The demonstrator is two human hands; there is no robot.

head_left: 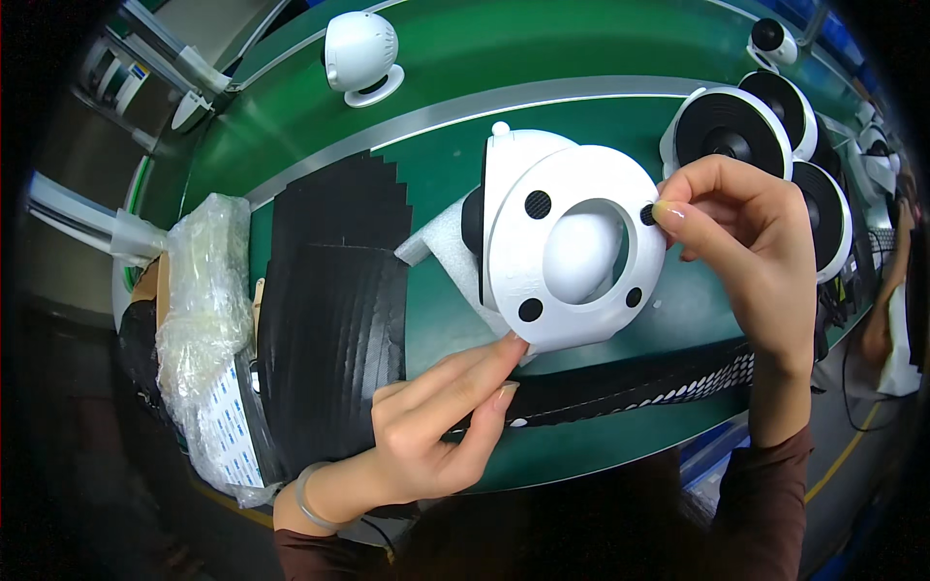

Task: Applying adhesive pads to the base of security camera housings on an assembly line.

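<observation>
A white camera [504, 153] with a rounded body lies tilted on the bench, its ring-shaped base [589, 167] facing me. Several round black pads sit around the ring, among them one pad [538, 204] at the upper left. My right hand [741, 228] pinches the ring's right edge, with the thumb tip partly over a black pad [647, 215]. At the lower rim, my left hand [436, 416] steadies the camera with a fingertip; its fingers are curled and the thumb is just below the rim. Some of its fingers are hidden.
Black sheets [334, 339] lie stacked to the left, beside a clear-wrapped package [205, 300]. A black strip with white dots [620, 382] runs in front of the camera. Round white-and-black units [731, 131] stand at right. Another white camera [360, 53] stands at the back; grey foam [453, 247] lies nearby.
</observation>
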